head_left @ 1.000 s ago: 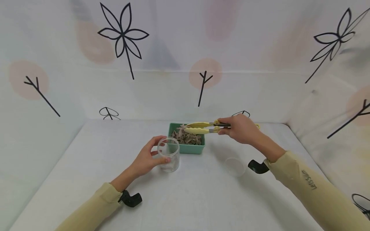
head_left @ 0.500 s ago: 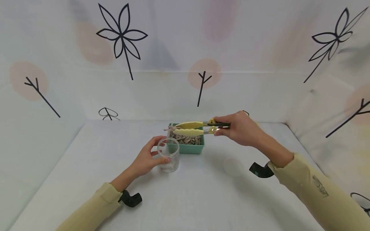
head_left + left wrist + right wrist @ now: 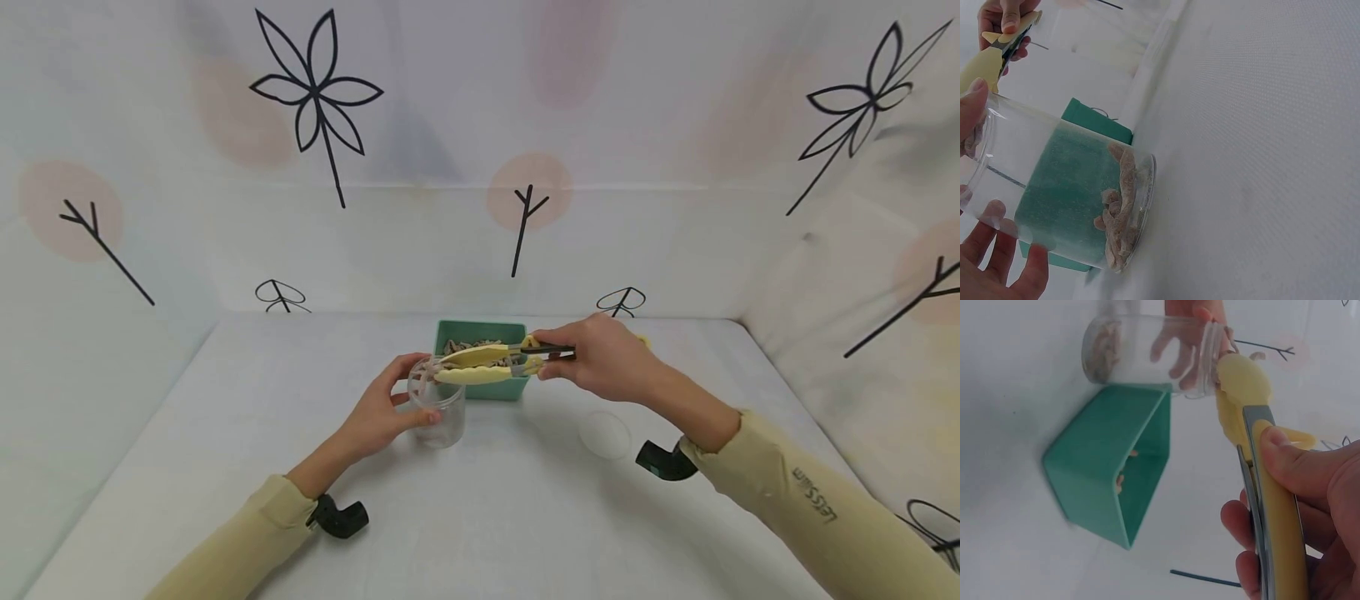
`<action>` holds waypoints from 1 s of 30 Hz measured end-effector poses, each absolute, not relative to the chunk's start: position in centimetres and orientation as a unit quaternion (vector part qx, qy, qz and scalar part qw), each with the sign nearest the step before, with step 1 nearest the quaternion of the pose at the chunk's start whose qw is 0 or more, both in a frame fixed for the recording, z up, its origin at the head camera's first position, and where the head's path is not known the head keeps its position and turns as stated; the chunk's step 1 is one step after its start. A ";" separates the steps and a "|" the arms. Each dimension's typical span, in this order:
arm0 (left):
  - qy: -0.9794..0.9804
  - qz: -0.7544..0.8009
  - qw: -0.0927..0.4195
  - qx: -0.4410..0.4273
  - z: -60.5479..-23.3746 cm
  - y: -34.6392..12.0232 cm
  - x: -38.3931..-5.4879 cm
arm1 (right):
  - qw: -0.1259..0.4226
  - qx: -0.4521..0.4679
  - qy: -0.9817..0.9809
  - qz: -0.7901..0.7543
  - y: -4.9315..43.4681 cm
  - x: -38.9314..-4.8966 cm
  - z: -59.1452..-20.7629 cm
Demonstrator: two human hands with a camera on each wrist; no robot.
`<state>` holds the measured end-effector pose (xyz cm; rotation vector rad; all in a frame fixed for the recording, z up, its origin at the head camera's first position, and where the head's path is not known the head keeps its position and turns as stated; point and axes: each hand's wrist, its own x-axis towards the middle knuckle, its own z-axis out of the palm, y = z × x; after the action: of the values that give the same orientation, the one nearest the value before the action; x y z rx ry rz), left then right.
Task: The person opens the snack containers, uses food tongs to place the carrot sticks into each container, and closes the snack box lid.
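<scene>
My left hand (image 3: 375, 417) grips a clear plastic jar (image 3: 447, 423) upright on the table, fingers and thumb around its side. Several greyish-brown, knobbly dried pieces (image 3: 1121, 215) lie at the jar's bottom. With my right hand (image 3: 611, 358) I squeeze a pair of yellow-tipped tongs (image 3: 468, 377), its heads right at the jar's mouth. More of the pieces (image 3: 1230, 339) stick out from between the tong heads at the rim. Behind the jar, a green rectangular box (image 3: 491, 390) holds more brown pieces, partly covered by the tongs in the head view.
A round clear lid (image 3: 604, 435) lies flat on the white table (image 3: 480, 517), below my right hand. Patterned white cloth (image 3: 420, 242) rises behind and at the sides. Black wrist mounts (image 3: 341, 517) stick out from both sleeves.
The tongs have moved left and toward me, from over the green box to the jar's mouth, carrying pieces. My left hand and the jar have stayed in place.
</scene>
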<state>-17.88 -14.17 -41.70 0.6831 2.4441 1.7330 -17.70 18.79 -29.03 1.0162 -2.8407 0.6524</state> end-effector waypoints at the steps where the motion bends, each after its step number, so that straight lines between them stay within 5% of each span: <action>1: 0.795 0.563 0.033 0.223 -41.7 -14.2 -17.9 | 0.030 0.330 -0.921 0.207 18.8 -17.7 -29.1; 30: 0.792 0.567 0.031 0.225 -41.7 -14.1 -17.8 | 0.014 0.275 -0.945 0.178 20.4 -19.4 -29.9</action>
<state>-17.78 -14.07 -41.69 0.6938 2.4381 1.7472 -19.39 20.44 -29.92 0.8569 -2.9426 0.5534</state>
